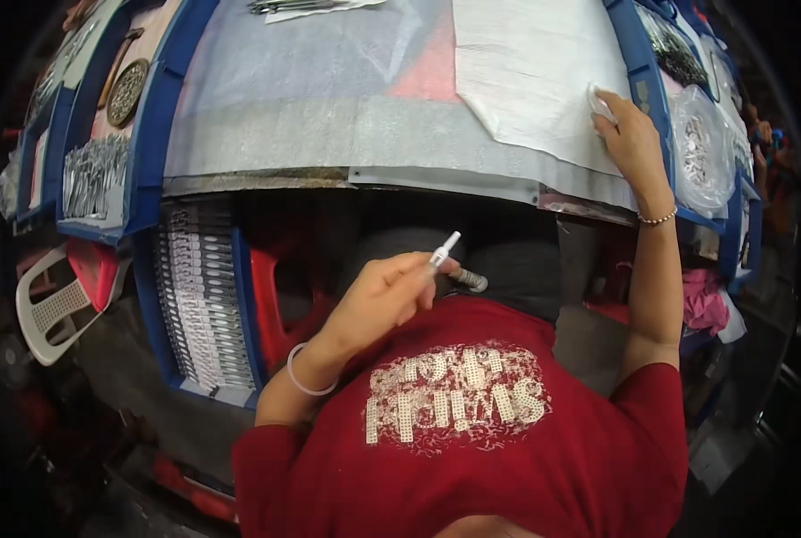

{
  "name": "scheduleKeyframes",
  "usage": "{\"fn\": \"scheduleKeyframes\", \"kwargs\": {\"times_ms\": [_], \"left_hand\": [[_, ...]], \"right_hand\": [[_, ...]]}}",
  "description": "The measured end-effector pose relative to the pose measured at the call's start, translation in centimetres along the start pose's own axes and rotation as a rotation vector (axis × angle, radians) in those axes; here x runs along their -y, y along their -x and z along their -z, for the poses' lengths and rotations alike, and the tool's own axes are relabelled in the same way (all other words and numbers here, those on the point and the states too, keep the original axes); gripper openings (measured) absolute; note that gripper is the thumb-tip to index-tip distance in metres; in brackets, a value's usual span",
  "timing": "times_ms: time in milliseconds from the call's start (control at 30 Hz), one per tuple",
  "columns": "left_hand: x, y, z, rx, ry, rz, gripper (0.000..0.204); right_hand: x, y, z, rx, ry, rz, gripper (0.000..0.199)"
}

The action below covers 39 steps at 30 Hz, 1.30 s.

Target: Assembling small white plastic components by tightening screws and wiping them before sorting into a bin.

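Observation:
My left hand (391, 294), raised in front of my chest, is closed on a slim pale metal piece (443, 253) that points up and away. A rounded silvery end (472, 281) shows below the fingers; whether it belongs to the same piece I cannot tell. On the right side of the table, my right hand (632, 136) curls its fingers around a small white wad (600, 104), which looks like cloth or paper. That hand rests over the right edge of a white cloth (544, 85) spread on the table.
Blue trays with metal pieces (95, 175) and a round brown dish (128, 92) line the left. Another blue bin (250, 314) of stacked metal pieces sits lower left, beside a red stool (270, 291). Rightward, a blue tray holds a clear plastic bag (701, 148).

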<state>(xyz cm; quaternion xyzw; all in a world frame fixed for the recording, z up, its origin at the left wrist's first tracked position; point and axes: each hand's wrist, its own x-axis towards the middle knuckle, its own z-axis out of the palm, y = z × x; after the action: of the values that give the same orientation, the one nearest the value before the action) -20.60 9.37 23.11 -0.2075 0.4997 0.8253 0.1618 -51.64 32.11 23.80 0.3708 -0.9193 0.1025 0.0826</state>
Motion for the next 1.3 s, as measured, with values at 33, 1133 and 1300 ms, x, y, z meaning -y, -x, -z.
{"fn": "scheduleKeyframes", "kwargs": {"times_ms": [33,1133,1300], "left_hand": [[0.6,0.4,-0.5,-0.095,-0.272,-0.149,0.026],[2.4,3.1,0.2,-0.438,-1.500,-0.606,0.011],[2.8,4.2,1.1,-0.396,-1.423,-0.621,0.014]], "right_hand": [[0.4,-0.1,0.2,0.042,-0.039,-0.039,0.031],[19.3,7.4,-2.6,0.299,-0.536,0.405,0.029],[21.9,9.1,-1.0,0.198,-0.709,0.596,0.029]]}}
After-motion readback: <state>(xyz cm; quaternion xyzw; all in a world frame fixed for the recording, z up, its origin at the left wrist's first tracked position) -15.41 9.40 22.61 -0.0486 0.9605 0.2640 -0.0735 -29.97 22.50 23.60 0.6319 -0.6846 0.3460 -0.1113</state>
